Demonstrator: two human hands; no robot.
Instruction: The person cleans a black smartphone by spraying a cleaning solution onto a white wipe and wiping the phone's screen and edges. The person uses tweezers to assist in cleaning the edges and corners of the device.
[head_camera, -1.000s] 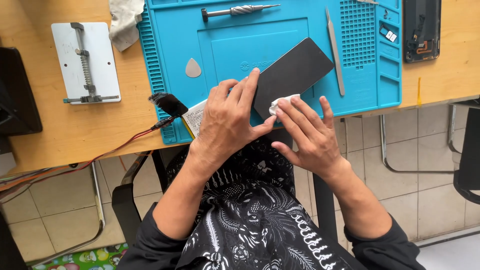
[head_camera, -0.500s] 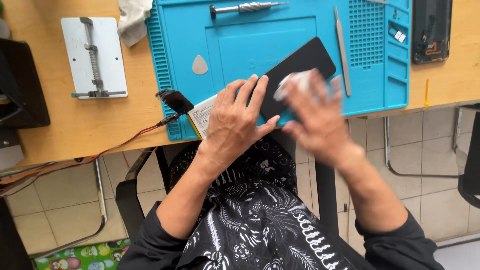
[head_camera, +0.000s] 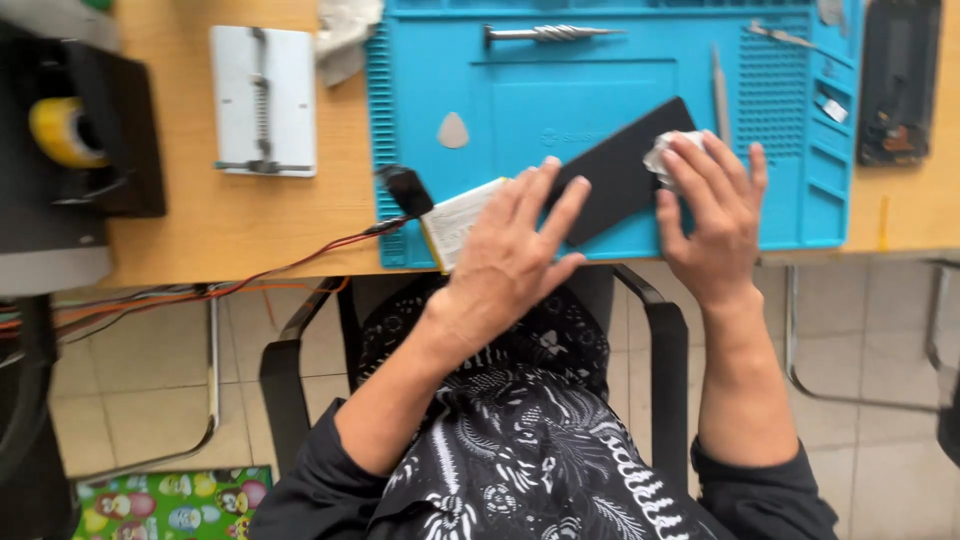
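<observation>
The left hand (head_camera: 515, 245) is lying flat with its fingers spread wide, pressing down on the near end of a black rectangular panel (head_camera: 620, 170) that is resting slantwise on the blue work mat (head_camera: 520, 100). The right hand (head_camera: 715, 215) is curling its fingers around a small white wad of cloth (head_camera: 662, 155), holding it against the panel's far corner. Under the left palm a whitish flat piece (head_camera: 458, 218) is sticking out toward the mat's near edge. Just beside it a black clip (head_camera: 405, 188) with red and black wires is lying on the wooden counter (head_camera: 250, 215). On the mat a grey pick (head_camera: 453, 130), a metal screwdriver (head_camera: 545, 34) and a thin metal tool (head_camera: 718, 85) are lying well apart from the hands. A white metal holder (head_camera: 265, 98) is sitting on the counter to the left
</observation>
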